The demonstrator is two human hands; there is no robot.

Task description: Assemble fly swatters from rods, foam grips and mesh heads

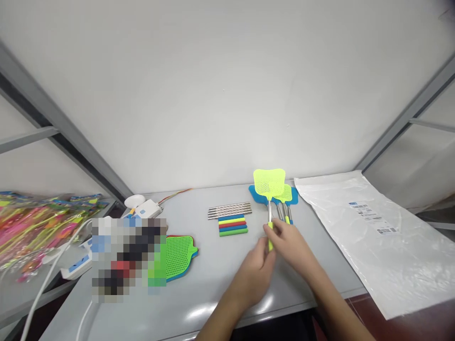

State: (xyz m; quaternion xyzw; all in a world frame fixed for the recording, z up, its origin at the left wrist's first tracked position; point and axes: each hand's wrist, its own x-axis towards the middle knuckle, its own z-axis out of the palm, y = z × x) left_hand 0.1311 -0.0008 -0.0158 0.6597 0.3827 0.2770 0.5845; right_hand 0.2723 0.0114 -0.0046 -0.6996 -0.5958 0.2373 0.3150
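Observation:
A yellow-green fly swatter [265, 182] with a metal shaft stands out in front of me, its head pointing away. My left hand [258, 265] is closed round the lower end of its yellow handle. Higher up, my right hand [286, 239] grips the same handle near the metal shaft. Behind it lie a blue swatter [294, 195] and another yellow-green swatter [287, 192], partly covered. To the left are several metal rods [229, 210] in a row, and below them several coloured handle tubes [232, 227] in blue, yellow, red and green.
Stacked swatter heads [179, 255], green on top, lie left on the grey table [209, 279]. Beyond them are a blurred-out patch, a white power strip [76, 267] and cables. A white plastic bag [355, 255] covers the right side. Colourful packaged items [46, 232] fill the left shelf.

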